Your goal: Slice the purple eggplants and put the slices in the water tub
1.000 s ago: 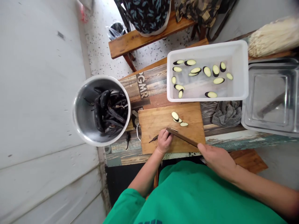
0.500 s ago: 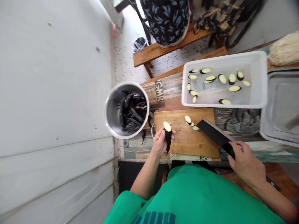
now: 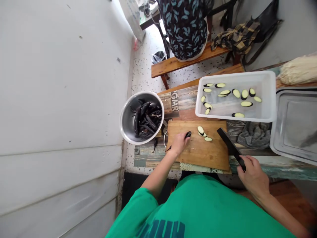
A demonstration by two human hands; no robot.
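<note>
A pale wall (image 3: 61, 115) fills the whole left half of the frame. Along the bottom runs the person's green shirt (image 3: 198, 208), with both forearms reaching up from it. Right of centre stands a patterned table (image 3: 188, 99), and behind it, at upper centre, a wooden bench (image 3: 173, 64) bears a seated person in dark leaf-print cloth (image 3: 185, 26); a checked cloth (image 3: 237, 36) lies further right on the same bench.

At the right edge sits a steel tray (image 3: 294, 132). Beside it, toward the upper right, a white plastic tub (image 3: 268, 96) holds scattered eggplant slices (image 3: 237, 94). Below the tub lies a wooden cutting board (image 3: 203, 152), and left of the board a round steel bowl (image 3: 126, 119) is heaped with whole dark eggplants (image 3: 147, 119). A grey rag (image 3: 255, 135) is bunched between the board and the tray.

The right hand (image 3: 252, 175), at lower right, is closed around the handle of a dark cleaver (image 3: 229, 145), whose blade slants up over the board's right edge. The left hand (image 3: 179, 142) rests on the board's left part, fingers curled over an eggplant piece (image 3: 187, 134) whose dark end pokes out toward the centre. Three cut slices (image 3: 203, 133) lie just right of it on the board, apart from both hands.
</note>
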